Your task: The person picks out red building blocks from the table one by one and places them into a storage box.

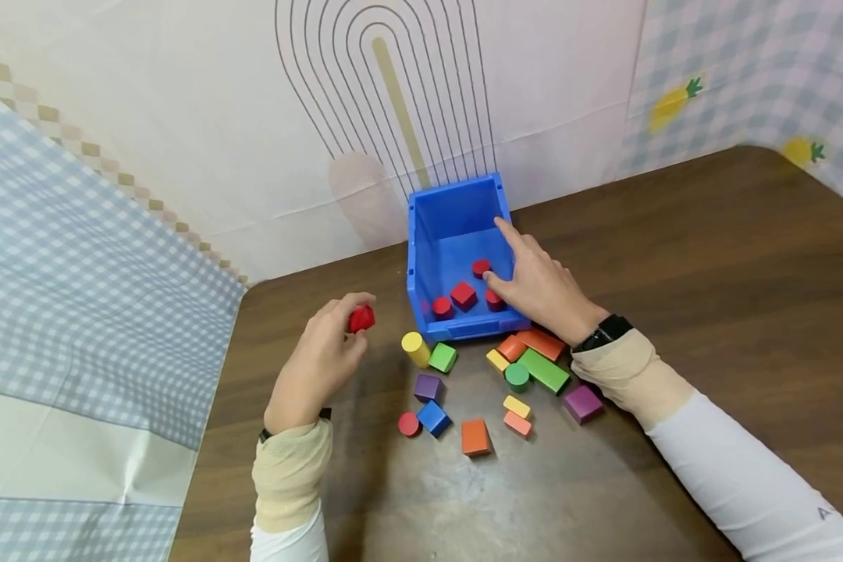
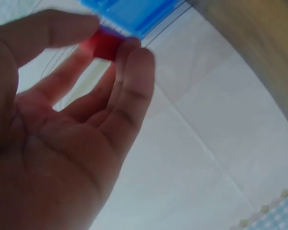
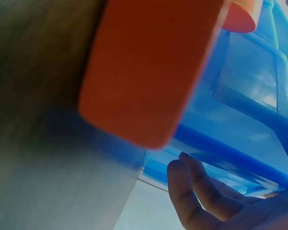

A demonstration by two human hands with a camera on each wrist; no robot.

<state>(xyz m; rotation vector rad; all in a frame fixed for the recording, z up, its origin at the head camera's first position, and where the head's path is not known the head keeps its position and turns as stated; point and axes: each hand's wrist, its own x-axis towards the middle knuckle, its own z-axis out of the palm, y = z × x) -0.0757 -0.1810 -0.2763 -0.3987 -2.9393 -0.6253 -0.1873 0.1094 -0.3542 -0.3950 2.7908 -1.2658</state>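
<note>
In the head view my left hand (image 1: 319, 355) is raised left of the blue bin and pinches a red block (image 1: 361, 318) between thumb and fingertips. The left wrist view shows the same red block (image 2: 107, 44), partly covered by the fingers. My right hand (image 1: 544, 285) reaches over the right wall of the blue bin (image 1: 414, 289), thumb and index finger spread apart. Its thumb tip is close to a red cylinder (image 1: 494, 301) and a red disc (image 1: 481, 268) inside. A red cube (image 1: 464, 296) and another red cylinder (image 1: 442, 307) also lie in the bin.
In front of the bin lie a yellow cylinder (image 1: 416, 349), a green cube (image 1: 442, 357), a long green block (image 1: 544, 371), an orange block (image 1: 475, 437), a purple block (image 1: 583, 403), a red disc (image 1: 409, 424) and several others. A patterned cloth (image 1: 253, 117) hangs behind the table.
</note>
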